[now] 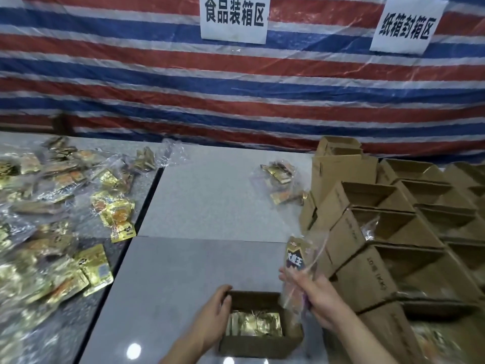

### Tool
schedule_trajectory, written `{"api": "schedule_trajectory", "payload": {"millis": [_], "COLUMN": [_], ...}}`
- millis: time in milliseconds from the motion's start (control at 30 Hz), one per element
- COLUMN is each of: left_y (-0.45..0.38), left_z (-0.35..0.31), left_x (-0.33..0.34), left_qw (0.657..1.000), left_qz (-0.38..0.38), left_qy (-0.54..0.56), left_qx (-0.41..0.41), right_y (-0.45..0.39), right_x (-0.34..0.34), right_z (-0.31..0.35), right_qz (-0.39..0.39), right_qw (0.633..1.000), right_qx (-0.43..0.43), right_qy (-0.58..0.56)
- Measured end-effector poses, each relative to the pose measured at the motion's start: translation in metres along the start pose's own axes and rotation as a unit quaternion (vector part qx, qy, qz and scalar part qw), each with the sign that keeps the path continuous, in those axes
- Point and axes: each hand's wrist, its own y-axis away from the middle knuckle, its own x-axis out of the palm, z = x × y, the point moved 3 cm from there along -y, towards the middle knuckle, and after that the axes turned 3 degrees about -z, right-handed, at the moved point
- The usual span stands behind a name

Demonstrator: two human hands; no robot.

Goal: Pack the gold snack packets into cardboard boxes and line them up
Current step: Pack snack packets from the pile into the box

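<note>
A striped red, white and blue tarp (pixel 157 82) hangs behind the grey counter (pixel 210 195), with two white paper signs (pixel 234 18) fixed to it. Open cardboard boxes (pixel 409 232) stand in close rows along the right side of the counter, some holding packets in clear bags. On the left lies a wide heap of gold snack packets (pixel 52 227), many in clear plastic, and a smaller bag of packets (pixel 279 182) lies near the far end of the box rows. At the near edge sits one open box (pixel 259 348), with gold packets (pixel 254 324) packed side by side on its bottom. The left hand (pixel 210 313) rests on the box's left rim, fingers curled over the far left corner and holding it. The right hand (pixel 315 295) is raised just above the box's right side, between it and the rows, its grip closed round the lower part of an upright clear bag (pixel 298 261) that holds a dark and gold packet; the upper part stands clear of the fingers.
</note>
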Motion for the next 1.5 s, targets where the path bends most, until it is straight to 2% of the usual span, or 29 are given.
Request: {"api": "schedule_trajectory", "payload": {"millis": [67, 167, 333, 433, 567, 600, 667, 767, 800, 933, 1000, 1100, 1167, 1267, 1367, 1433, 1500], "left_y": [0.0, -0.001, 0.001, 0.0, -0.001, -0.001, -0.001, 0.0, 0.0, -0.001, -0.001, 0.001, 0.002, 0.003, 0.003, 0.002, -0.001], "left_z": [0.001, 0.001, 0.006, 0.012, 0.015, 0.016, 0.019, 0.023, 0.023, 0.02, 0.02, 0.022, 0.021, 0.018, 0.013, 0.009, 0.004], "left_x": [0.004, 0.008, 0.008, 0.011, 0.015, 0.016, 0.017, 0.016, 0.017, 0.02, 0.021, 0.023, 0.024, 0.023, 0.022, 0.021, 0.02], "left_qw": [1.0, 0.999, 0.997, 0.998, 0.996, 0.996, 0.996, 0.997, 0.998, 0.997, 0.997, 0.997, 0.997, 0.997, 0.998, 0.998, 0.998], "left_qz": [-0.014, -0.023, -0.027, -0.031, -0.043, -0.046, -0.05, -0.042, -0.037, -0.039, -0.039, -0.036, -0.037, -0.044, -0.043, -0.038, -0.036], "left_qy": [0.004, 0.022, 0.065, 0.056, 0.072, 0.078, 0.077, 0.064, 0.059, 0.069, 0.07, 0.068, 0.069, 0.063, 0.051, 0.044, 0.044], "left_qx": [-0.009, -0.002, -0.008, -0.009, -0.012, -0.011, -0.017, -0.017, -0.011, -0.006, -0.004, -0.003, -0.002, 0.003, 0.0, -0.005, -0.019], "right_y": [-0.002, -0.011, -0.027, -0.038, -0.052, -0.052, -0.048, -0.042, -0.04, -0.038, -0.04, -0.041, -0.04, -0.034, -0.028, -0.026, -0.02], "right_x": [0.014, 0.029, 0.044, 0.058, 0.074, 0.076, 0.077, 0.068, 0.065, 0.061, 0.063, 0.069, 0.076, 0.087, 0.086, 0.079, 0.071], "right_z": [-0.01, -0.026, -0.045, -0.061, -0.081, -0.081, -0.08, -0.073, -0.071, -0.074, -0.079, -0.093, -0.1, -0.096, -0.093, -0.09, -0.083], "right_qz": [0.043, 0.129, 0.25, 0.262, 0.236, 0.233, 0.238, 0.216, 0.207, 0.19, 0.217, 0.251, 0.249, 0.247, 0.213, 0.14, 0.071], "right_qw": [0.987, 0.946, 0.818, 0.763, 0.645, 0.628, 0.641, 0.716, 0.729, 0.733, 0.739, 0.712, 0.739, 0.79, 0.794, 0.796, 0.813], "right_qx": [0.005, 0.005, 0.006, -0.015, -0.019, -0.023, -0.018, -0.004, -0.01, -0.036, 0.013, 0.107, 0.152, 0.156, 0.146, 0.117, 0.05], "right_qy": [0.155, 0.296, 0.518, 0.591, 0.727, 0.742, 0.729, 0.664, 0.652, 0.652, 0.637, 0.646, 0.608, 0.539, 0.551, 0.577, 0.576]}}
